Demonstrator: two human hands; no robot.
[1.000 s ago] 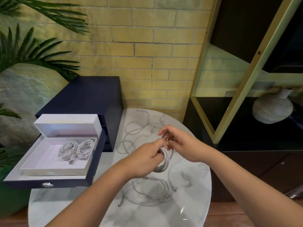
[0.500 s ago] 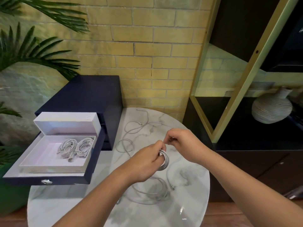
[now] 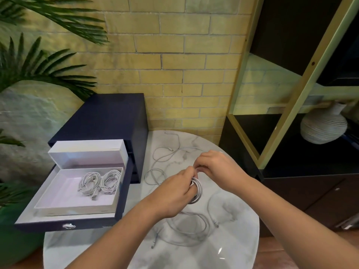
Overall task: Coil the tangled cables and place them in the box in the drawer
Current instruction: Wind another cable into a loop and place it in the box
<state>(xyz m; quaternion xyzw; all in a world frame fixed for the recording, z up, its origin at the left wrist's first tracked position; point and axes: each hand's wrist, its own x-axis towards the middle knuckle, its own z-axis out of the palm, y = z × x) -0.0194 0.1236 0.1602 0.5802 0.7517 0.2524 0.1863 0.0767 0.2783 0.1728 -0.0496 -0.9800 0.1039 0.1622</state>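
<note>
Head view, looking forward and down. We see a round marble worktop (image 3: 233,249) set against a yellow brick wall (image 3: 174,55), with both bare forearms reaching in from the lower edge. The left hand (image 3: 174,193) is closed around a coiled white cable (image 3: 198,190), whose loops stand out from the fist on its right side. The right hand (image 3: 215,167) meets it just above, its fingertips (image 3: 198,167) pinched at the top of the coil and touching the left hand; we cannot tell exactly which strand they grip. The two hands are thus together, both clamped on the same coil, held just above the worktop.

Loose cables (image 3: 186,230) lie spread on the marble: one set of loops below the hands, and another tangle (image 3: 165,152) trailing from beside the hands toward the wall.

At the left, a dark blue drawer unit (image 3: 108,117) stands on the worktop with its drawer (image 3: 68,224) pulled open. Inside the drawer sits a white box (image 3: 58,200) with its lid (image 3: 87,152) raised at the back. Two finished coils (image 3: 99,183) lie side by side, touching, in the far right part of the box.

Palm fronds (image 3: 38,65) overhang the upper left. At the right, a dark shelving unit with gold frame (image 3: 291,105) carries a ribbed pale vase (image 3: 324,127).
</note>
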